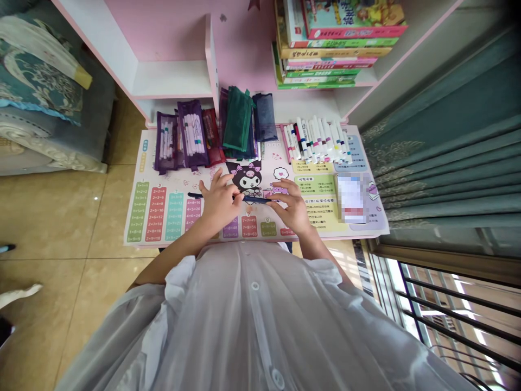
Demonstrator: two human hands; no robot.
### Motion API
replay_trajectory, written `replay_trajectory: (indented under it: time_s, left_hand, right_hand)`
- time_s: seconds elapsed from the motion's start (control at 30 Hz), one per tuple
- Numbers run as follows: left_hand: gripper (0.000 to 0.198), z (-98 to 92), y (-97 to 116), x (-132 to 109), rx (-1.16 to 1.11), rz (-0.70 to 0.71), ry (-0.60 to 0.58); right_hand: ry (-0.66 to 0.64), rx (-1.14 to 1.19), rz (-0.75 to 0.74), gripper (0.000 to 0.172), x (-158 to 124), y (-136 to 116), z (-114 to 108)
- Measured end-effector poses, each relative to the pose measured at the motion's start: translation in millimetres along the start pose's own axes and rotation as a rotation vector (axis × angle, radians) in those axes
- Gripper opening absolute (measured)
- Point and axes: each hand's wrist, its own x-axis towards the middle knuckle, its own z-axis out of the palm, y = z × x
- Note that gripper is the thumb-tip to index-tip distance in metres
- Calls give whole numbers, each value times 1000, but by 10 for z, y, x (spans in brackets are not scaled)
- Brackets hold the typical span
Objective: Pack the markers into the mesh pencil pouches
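White blouse [252, 315], left hand [220, 203] and right hand [291, 207] pinching one dark marker [256, 200], six pouches [238, 119] beyond

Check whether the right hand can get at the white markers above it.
Probably yes: only printed mat lies between the right hand and the white markers, though its fingers are on the dark pen, so it would need to let go first.

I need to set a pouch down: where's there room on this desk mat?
Uncovered mat lies between the purple pouches and left hand, and between right hand and blurred card. Pouches and loose markers crowd the back edge.
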Motion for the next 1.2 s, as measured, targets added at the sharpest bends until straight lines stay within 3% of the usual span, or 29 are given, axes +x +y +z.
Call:
replay_trajectory:
  time_s: [0.73,1.2]
  left_hand:
    - [20,-145,-150,-66,-15,-88,19]
    - [19,-199,-248,-90,-10,-110,47]
  right_hand:
    - [37,-1,-24,10,-19,19,-45]
    - [-20,-23,43,10,-2,19,-131]
